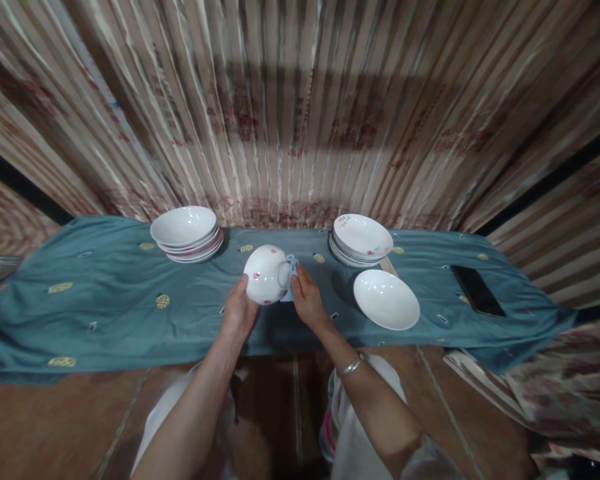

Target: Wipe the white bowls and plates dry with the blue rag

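A white bowl (264,275) with small red prints is tilted on its side, its foot facing right, above the cloth-covered table. My left hand (239,308) grips the bowl at its lower left edge. In my right hand (306,295) is a light blue cloth (289,293), pressed against the bowl's foot; its fingers are closed on the cloth. To the right of this hand a white oval-looking bowl (386,299) lies on the table, face up. Part of the blue cloth is hidden behind the fingers.
Stacked white bowls (186,233) stand at the back left, and stacked plates or shallow bowls (363,239) with floral prints at the back right. A black phone (477,291) lies at the right on the blue-green tablecloth (125,320). A patterned curtain (280,120) hangs behind.
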A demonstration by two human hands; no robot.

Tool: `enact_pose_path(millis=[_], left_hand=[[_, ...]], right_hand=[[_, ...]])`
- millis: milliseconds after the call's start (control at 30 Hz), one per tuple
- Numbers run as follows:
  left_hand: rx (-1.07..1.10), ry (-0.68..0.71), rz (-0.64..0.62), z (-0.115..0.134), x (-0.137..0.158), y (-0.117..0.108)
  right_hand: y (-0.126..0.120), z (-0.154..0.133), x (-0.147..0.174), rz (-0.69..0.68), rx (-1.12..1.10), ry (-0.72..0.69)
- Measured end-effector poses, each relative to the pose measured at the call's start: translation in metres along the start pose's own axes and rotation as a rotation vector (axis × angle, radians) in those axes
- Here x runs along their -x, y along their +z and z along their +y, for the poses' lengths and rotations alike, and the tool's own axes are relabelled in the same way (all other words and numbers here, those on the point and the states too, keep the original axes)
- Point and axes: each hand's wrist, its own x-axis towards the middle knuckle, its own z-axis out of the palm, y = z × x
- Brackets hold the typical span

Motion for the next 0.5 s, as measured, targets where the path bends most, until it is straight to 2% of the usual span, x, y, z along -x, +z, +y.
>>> enact_pose_path(millis=[300, 500], left_hand=[[0.064, -0.069, 0.118, 0.007, -0.001, 0.007], [0.055, -0.084, 0.145, 0.008, 0.0, 0.009]], right_hand=[[0.011, -0.015, 0.024, -0.049, 0.166, -0.079], [0.004, -0.019, 0.026, -0.057, 0.301, -0.155]])
